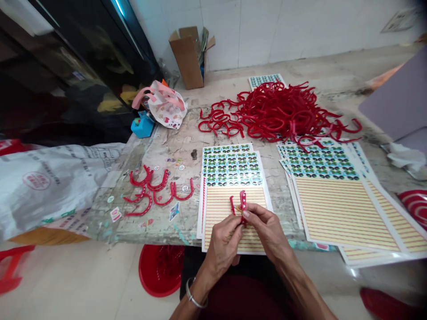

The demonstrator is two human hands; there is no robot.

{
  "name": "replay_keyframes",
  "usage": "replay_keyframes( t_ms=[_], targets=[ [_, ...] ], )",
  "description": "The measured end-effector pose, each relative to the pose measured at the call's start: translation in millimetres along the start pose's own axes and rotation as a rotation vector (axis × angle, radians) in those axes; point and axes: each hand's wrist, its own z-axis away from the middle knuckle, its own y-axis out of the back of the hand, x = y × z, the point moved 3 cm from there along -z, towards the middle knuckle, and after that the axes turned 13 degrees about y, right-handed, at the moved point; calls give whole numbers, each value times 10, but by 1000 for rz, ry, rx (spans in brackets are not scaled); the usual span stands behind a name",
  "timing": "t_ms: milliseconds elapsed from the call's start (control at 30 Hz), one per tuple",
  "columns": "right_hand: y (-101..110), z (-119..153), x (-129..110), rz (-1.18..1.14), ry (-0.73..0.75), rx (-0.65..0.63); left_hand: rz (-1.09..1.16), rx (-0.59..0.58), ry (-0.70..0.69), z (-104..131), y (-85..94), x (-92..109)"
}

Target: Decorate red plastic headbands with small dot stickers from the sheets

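Note:
Both hands meet over a sticker sheet (pixel 213 231) at the table's front edge. A curved red band (pixel 243 200) rises between them. My left hand (pixel 224 238) is closed, its fingertips pinching the lower part of the band. Thumb and fingers of my right hand (pixel 267 226) press on the band from the other side. A small yellow strip (pixel 238 208) shows at the fingertips. The sheet has green and blue pictures above and yellow striped rows below. Left of it lie several curved red bands (pixel 163 200). Behind the sheets is a large tangled pile of red bands (pixel 283 111).
More sticker sheets (pixel 343 209) lie at the right. A cardboard box (pixel 188 62), a patterned bag (pixel 168 106) and a blue container (pixel 143 125) stand at the back left. Below the table edge is a red basket (pixel 156 284). White plastic wrapping (pixel 60 178) lies left.

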Motion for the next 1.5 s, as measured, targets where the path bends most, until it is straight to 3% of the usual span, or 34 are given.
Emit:
replay_keyframes(
  t_ms=[300, 1033, 1133, 1233, 1400, 1500],
  targets=[
    [-61, -85, -71, -62, -18, 14, -30, -30, -36, 51, -12, -57],
    [-102, -260, -196, 207, 51, -232, 5, -147, 0, 110, 20, -89],
    [-106, -409, -225, 312, 114, -244, -48, -62, 13, 74, 158, -99],
    [-80, -715, -290, 487, 251, -225, -150, 127, 34, -13, 462, -198],
    [-133, -1504, -395, 814, 462, -134, -437, 535, 61, -208, 1094, -448],
    [-238, -2013, -397, 895, 479, -44, -523, 749, 35, -243, 1291, -496]
  ],
)
